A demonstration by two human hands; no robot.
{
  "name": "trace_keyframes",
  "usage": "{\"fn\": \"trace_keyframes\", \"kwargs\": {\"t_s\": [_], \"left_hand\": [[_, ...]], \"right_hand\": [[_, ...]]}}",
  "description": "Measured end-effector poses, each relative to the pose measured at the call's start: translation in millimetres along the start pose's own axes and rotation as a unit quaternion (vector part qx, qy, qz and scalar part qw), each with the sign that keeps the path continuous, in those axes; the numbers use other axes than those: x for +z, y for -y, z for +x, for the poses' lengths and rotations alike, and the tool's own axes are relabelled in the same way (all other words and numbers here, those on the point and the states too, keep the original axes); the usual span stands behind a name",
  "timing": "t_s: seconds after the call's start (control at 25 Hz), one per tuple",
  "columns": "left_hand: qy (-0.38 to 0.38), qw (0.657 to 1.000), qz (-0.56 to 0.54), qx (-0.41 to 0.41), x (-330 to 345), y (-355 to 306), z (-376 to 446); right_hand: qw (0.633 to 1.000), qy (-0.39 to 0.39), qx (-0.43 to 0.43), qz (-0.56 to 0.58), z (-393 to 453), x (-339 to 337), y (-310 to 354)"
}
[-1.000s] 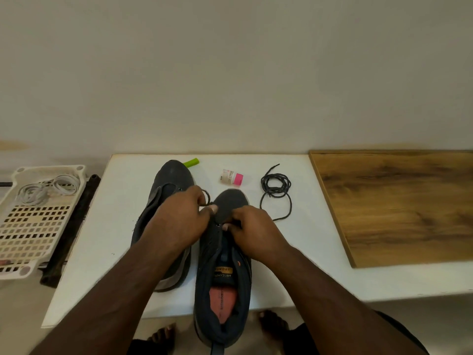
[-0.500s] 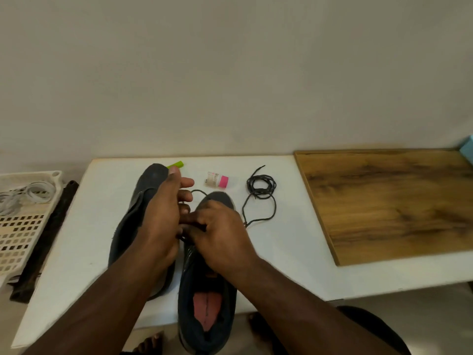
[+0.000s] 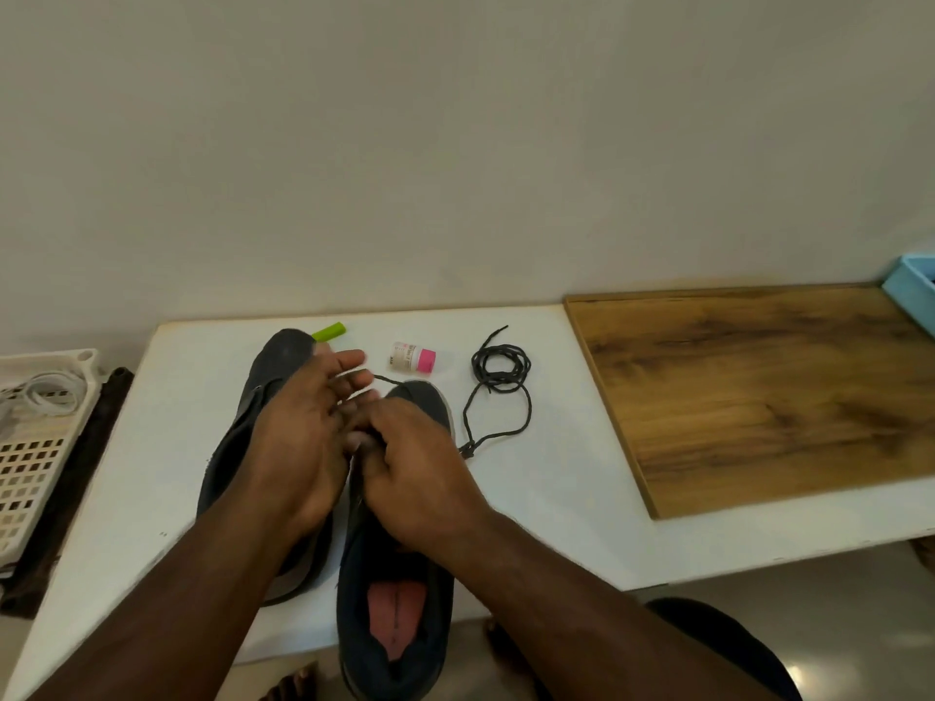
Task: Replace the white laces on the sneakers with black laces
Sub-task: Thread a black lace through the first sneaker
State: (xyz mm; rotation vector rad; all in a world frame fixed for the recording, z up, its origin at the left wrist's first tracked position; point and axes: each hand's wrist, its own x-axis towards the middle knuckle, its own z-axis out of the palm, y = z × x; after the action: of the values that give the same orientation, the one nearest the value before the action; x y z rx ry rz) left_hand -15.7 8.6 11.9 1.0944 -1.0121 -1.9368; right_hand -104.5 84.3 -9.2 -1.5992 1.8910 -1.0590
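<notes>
Sitting on the white table (image 3: 152, 473), the left sneaker (image 3: 263, 397) lies untouched — the left hand (image 3: 303, 437) pinches a black lace (image 3: 387, 381) over the right sneaker (image 3: 399, 599), the right hand (image 3: 415, 473) gripping its eyelet area — spare lace (image 3: 501, 369) coiled nearby.

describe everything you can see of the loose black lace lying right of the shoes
The spare black lace is a thin, dark, round cord lying on the white table, between the pink-capped bottle and the wooden board. Most of it is wound into a small loose coil; one tip pokes out toward the wall, and a long tail curves down toward the right sneaker. No hand touches it.
</notes>
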Motion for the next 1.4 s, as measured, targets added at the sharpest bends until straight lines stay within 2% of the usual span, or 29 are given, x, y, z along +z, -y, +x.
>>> {"fn": "trace_keyframes", "kwargs": {"t_s": [0.08, 0.16, 0.2, 0.24, 0.28, 0.32, 0.36, 0.4, 0.44, 0.64, 0.76, 0.88, 0.96, 1.08, 1.16, 1.2, 1.28, 1.32, 1.36, 1.4], "left_hand": [[0.025, 0.982, 0.177, 0.054, -3, 8, 1], [0.037, 0.904, 0.413, 0.106, -11, 17, 7], [0.022, 0.86, 0.497, 0.115, -13, 20, 11], [-0.002, 0.826, 0.551, 0.118, -14, 22, 13], [-0.021, 0.806, 0.581, 0.116, -13, 23, 13], [-0.03, 0.795, 0.596, 0.108, -12, 24, 13], [-0.031, 0.789, 0.607, 0.095, -11, 24, 13], [-0.027, 0.787, 0.611, 0.08, -10, 25, 13], [-0.024, 0.791, 0.608, 0.071, -10, 26, 13], [0.001, 0.808, 0.579, 0.11, -5, 23, 9], [0.02, 0.807, 0.575, 0.131, -4, 23, 8], [0.04, 0.814, 0.569, 0.107, -6, 24, 9], [0.071, 0.813, 0.573, 0.077, -9, 26, 7], [0.081, 0.79, 0.604, 0.074, -10, 27, 9], [0.083, 0.772, 0.626, 0.076, -9, 28, 10], [0.084, 0.765, 0.635, 0.072, -8, 28, 9], [0.084, 0.758, 0.643, 0.067, -7, 29, 8], [0.084, 0.759, 0.643, 0.069, -6, 30, 8], [0.079, 0.762, 0.639, 0.071, -6, 30, 8], [0.068, 0.768, 0.633, 0.072, -6, 30, 9]], "right_hand": [[0.986, -0.061, 0.075, 0.138, 11, -18, 0], [0.903, -0.121, 0.185, 0.368, 23, -46, -5], [0.877, -0.134, 0.221, 0.406, 25, -61, -12], [0.895, -0.132, 0.24, 0.352, 27, -73, -20], [0.941, -0.105, 0.245, 0.208, 27, -82, -32], [0.97, -0.049, 0.235, 0.034, 25, -87, -42], [0.97, 0.018, 0.225, -0.09, 23, -85, -49], [0.96, 0.076, 0.223, -0.151, 20, -82, -53], [0.956, 0.106, 0.22, -0.16, 19, -76, -58], [0.988, 0.041, 0.146, -0.038, 23, -51, -47], [0.988, 0.109, 0.099, -0.053, 20, -38, -44], [0.973, 0.149, 0.082, -0.154, 22, -35, -42], [0.974, 0.123, 0.084, -0.171, 24, -36, -38], [0.992, 0.054, 0.056, -0.094, 24, -40, -25], [0.997, -0.069, 0.003, 0.018, 23, -51, -12], [0.988, -0.132, -0.025, 0.073, 23, -58, -8], [0.97, -0.202, -0.046, 0.128, 24, -71, -5], [0.974, -0.191, -0.028, 0.119, 25, -76, -7], [0.987, -0.137, 0.02, 0.077, 26, -77, -14], [0.995, -0.042, 0.086, 0.009, 26, -77, -21]]}}
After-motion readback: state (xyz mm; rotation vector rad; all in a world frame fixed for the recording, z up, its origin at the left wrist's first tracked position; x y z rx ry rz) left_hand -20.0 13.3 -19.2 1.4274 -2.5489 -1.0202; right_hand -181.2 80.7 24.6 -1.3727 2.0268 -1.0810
